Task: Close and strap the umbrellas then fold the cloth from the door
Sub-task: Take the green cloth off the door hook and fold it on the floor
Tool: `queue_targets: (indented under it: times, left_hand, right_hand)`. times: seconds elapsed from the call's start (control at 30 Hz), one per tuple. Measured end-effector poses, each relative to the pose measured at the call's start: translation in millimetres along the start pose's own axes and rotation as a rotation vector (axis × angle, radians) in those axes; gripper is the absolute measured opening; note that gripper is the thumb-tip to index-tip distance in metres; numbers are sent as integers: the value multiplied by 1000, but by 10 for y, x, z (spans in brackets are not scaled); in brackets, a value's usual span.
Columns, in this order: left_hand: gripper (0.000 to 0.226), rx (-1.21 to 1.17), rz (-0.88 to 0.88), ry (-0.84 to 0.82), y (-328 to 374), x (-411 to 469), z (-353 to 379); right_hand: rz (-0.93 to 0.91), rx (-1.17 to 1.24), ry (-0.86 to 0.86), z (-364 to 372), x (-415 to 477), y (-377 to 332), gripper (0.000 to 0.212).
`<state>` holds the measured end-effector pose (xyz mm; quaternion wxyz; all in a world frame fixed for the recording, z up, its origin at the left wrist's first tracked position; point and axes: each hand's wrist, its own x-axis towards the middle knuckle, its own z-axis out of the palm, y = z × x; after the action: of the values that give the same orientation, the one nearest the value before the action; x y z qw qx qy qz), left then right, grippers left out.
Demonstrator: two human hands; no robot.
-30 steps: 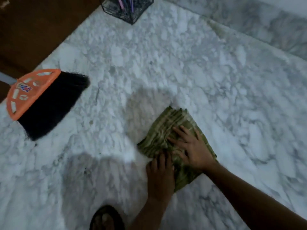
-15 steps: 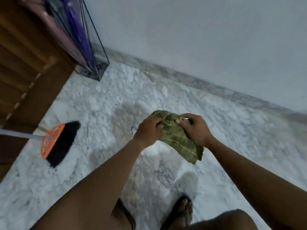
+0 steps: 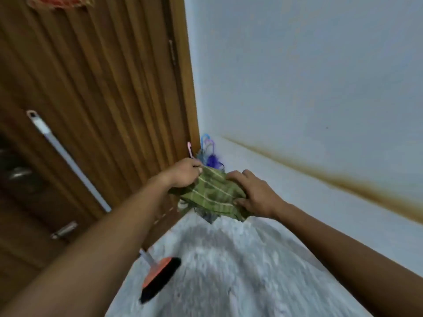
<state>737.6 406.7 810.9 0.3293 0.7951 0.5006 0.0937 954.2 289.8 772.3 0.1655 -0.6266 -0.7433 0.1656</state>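
A folded green striped cloth is held up in the air in front of me, at the corner where the wooden door meets the white wall. My left hand grips its upper left edge. My right hand grips its right side, thumb under and fingers over. Just behind the cloth, umbrella handles in pink, blue and purple stick up from a holder in the corner; the holder itself is mostly hidden by the cloth.
A broom with an orange head and black bristles leans on the door, its pale handle running up to the left. Marble floor lies below. A metal door handle and a latch show at the left.
The cloth went from being pressed flat on the floor to lifted in both hands. My view rose from the floor to the door corner, and the cloth now sits higher, in front of the umbrellas.
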Motion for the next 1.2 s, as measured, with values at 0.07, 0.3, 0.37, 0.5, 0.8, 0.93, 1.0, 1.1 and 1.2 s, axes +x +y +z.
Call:
queue_targets:
  times: [0.07,0.3,0.37,0.5,0.8,0.93,1.0,1.1,1.2]
  left_hand:
    - [29,-37,-46,48,-91,-301,-701]
    - [57,-79,-186,101,-640,-1369,-2634]
    - [54,-78,-128,35,-816,-1663,-3017]
    - [71,-15,-111,164,-1338,-2029,-3544]
    - [29,134,-327,589,-1987,-2453,-4255]
    - [31,58,-387,758,-2003,-2482,-4419]
    - [30,85,-423,817,-2039,-2503,-4505]
    - [28,85,-490,895,-2107,-2552,-4612]
    - [26,85,-583,914,-2200,-2668,-4634]
  right_hand:
    - [-54,14,62,-241,387,-527,46]
    - [-71,741,6,-538,1563,-2501,28]
    - [-45,850,7,-481,1854,-3020,33]
    - [44,942,-68,-215,2406,-3821,32]
    - [-14,891,-547,86,3260,-4805,35]
    - [-156,818,-606,84,3599,-5191,17]
    - [-291,732,-620,103,3734,-5386,20]
    - [-458,708,-623,151,3733,-5689,34]
    - [-635,870,-717,318,3731,-5940,47]
